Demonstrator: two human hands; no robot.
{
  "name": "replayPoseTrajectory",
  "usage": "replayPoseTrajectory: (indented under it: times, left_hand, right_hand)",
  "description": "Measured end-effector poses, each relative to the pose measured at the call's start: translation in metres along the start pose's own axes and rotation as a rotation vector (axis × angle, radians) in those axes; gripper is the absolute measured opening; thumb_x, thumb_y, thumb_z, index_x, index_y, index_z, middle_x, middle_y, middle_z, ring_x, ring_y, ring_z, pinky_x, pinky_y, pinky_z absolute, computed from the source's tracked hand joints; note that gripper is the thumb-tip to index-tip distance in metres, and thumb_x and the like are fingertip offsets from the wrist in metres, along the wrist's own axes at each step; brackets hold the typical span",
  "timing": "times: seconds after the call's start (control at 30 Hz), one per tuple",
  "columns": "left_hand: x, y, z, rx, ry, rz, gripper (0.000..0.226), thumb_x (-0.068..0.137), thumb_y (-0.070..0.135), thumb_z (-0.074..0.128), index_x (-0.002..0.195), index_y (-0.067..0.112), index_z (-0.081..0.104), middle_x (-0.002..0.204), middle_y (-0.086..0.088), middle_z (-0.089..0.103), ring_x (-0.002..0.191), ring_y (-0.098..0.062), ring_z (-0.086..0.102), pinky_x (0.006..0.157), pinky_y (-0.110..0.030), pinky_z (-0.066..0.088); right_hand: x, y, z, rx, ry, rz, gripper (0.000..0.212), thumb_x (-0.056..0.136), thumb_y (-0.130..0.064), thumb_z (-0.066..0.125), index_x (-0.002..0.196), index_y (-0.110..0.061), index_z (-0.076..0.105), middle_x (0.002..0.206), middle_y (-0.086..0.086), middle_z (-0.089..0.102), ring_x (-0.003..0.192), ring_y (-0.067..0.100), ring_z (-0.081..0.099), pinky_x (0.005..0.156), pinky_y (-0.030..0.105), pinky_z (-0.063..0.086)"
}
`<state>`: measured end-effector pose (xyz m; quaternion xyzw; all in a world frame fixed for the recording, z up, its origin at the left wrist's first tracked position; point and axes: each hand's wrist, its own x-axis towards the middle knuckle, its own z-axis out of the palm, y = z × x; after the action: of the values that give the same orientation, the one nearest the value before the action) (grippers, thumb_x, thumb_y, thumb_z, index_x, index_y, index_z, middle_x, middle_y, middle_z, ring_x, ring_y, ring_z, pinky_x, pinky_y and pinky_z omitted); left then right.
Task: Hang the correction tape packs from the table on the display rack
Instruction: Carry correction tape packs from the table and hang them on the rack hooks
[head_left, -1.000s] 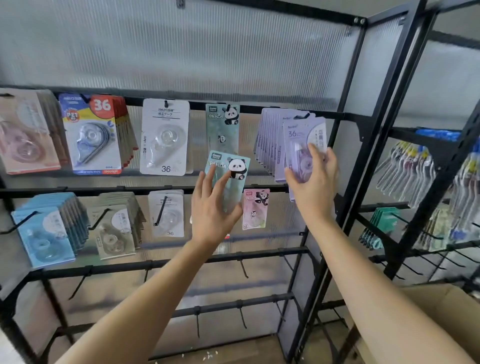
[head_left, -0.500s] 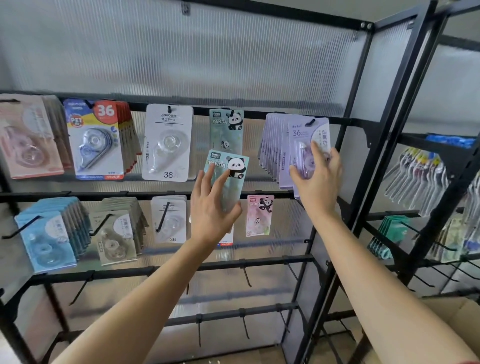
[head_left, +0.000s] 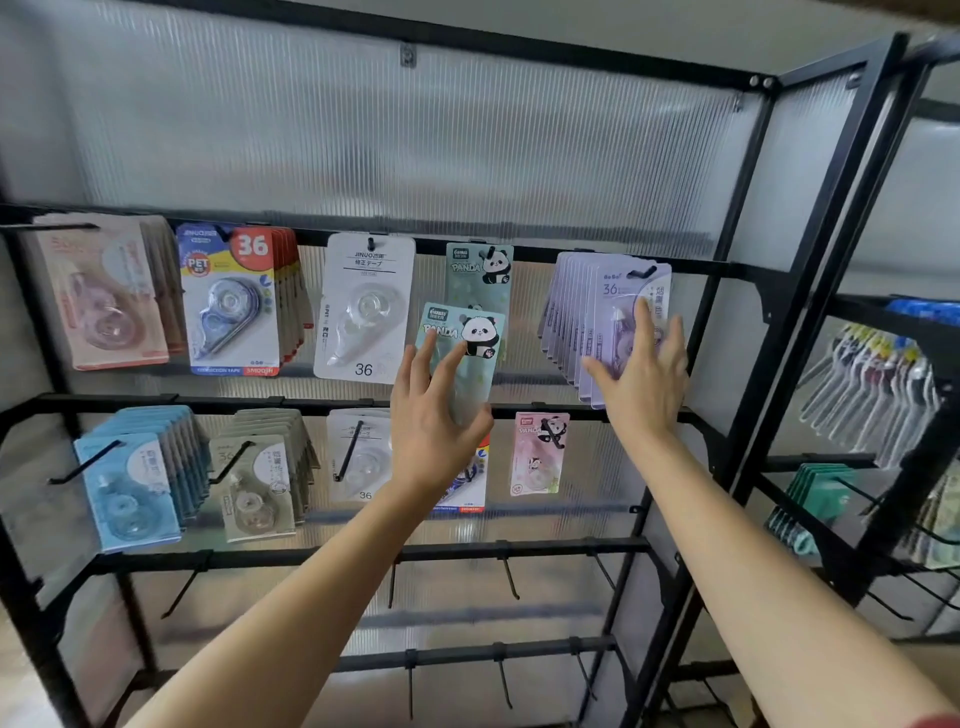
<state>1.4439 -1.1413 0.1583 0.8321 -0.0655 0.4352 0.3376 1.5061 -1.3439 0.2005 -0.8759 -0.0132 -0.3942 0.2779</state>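
At the right end of the display rack's (head_left: 130, 399) top rail, the purple pack (head_left: 613, 296) hung on its peg (head_left: 641, 272), frontmost of the purple stack (head_left: 563, 312). The right hand (head_left: 641, 374) lay flat on the pack's face, fingers straight and spread, gripping nothing. The left hand (head_left: 431, 415) pinched the green panda pack (head_left: 480, 332), fingers across the front and thumb at its right edge. It held the pack just below the hung panda pack (head_left: 478, 270) at mid-rail, on no peg yet.

Step in hand, as judged: purple pack done, panda pack next. The next move called for lifting the panda pack, lining up its hang hole (too small to make out) with the peg tip, then sliding it back against the one already there. The right hand looked free to steady it.

Versus half a second before: the right hand's fingers had been curled on the purple pack while seating it and were now opened flat. The left hand and panda pack had barely shifted.
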Motion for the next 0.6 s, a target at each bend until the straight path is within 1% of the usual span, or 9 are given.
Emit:
replayPoseTrajectory:
  times: [0.03,0.1,0.27,0.37,0.5,0.6]
  left_hand:
    - [0.003,0.002,0.000,-0.003,0.007,-0.005,0.067,0.076,0.040,0.057,0.141,0.026,0.043,0.156,-0.003,0.024,0.145,-0.026,0.015,0.111,-0.033,0.012]
    - [0.011,0.008,0.001,-0.014,0.014,-0.004,0.067,0.077,0.037,0.059,0.141,0.028,0.042,0.156,-0.001,0.023,0.145,-0.025,0.015,0.112,-0.035,0.014]
    - [0.039,0.024,0.005,-0.004,-0.010,-0.008,0.063,0.083,0.030,0.067,0.141,0.027,0.042,0.158,0.000,0.017,0.146,-0.025,0.008,0.115,-0.038,0.011]
    - [0.059,0.032,0.008,0.034,-0.039,-0.020,0.061,0.085,0.031,0.066,0.141,0.026,0.042,0.158,-0.001,0.016,0.145,-0.026,0.008,0.116,-0.038,0.010]
    - [0.076,0.035,0.014,0.068,-0.020,0.005,0.062,0.083,0.031,0.066,0.141,0.025,0.042,0.157,-0.003,0.019,0.145,-0.028,0.010,0.116,-0.039,0.012]
    - [0.083,0.032,0.021,0.070,-0.027,-0.007,0.062,0.084,0.032,0.065,0.141,0.025,0.042,0.158,-0.002,0.016,0.145,-0.028,0.008,0.115,-0.039,0.012]
  right_hand:
    - [-0.005,0.001,-0.001,-0.011,0.000,-0.005,0.088,0.083,-0.043,0.067,0.152,-0.022,0.017,0.156,0.022,0.011,0.142,0.039,0.018,0.111,0.053,0.024]
    - [-0.015,0.002,-0.003,-0.021,-0.002,-0.027,0.085,0.085,-0.040,0.066,0.152,-0.020,0.018,0.157,0.021,0.010,0.143,0.039,0.016,0.113,0.053,0.020]
    - [-0.035,0.004,-0.006,-0.050,-0.035,-0.054,0.081,0.087,-0.033,0.066,0.151,-0.018,0.020,0.158,0.019,0.009,0.143,0.038,0.014,0.113,0.052,0.017]
    - [-0.039,0.003,-0.007,-0.040,-0.052,-0.066,0.079,0.087,-0.031,0.065,0.151,-0.018,0.021,0.158,0.018,0.010,0.144,0.038,0.015,0.113,0.052,0.017]
    - [-0.034,0.001,-0.008,-0.012,-0.024,-0.087,0.077,0.087,-0.029,0.067,0.150,-0.016,0.024,0.157,0.018,0.014,0.144,0.035,0.017,0.112,0.050,0.020]
    - [-0.030,0.001,-0.006,0.001,0.006,-0.097,0.077,0.086,-0.028,0.068,0.149,-0.015,0.027,0.156,0.019,0.017,0.143,0.036,0.021,0.110,0.050,0.023]
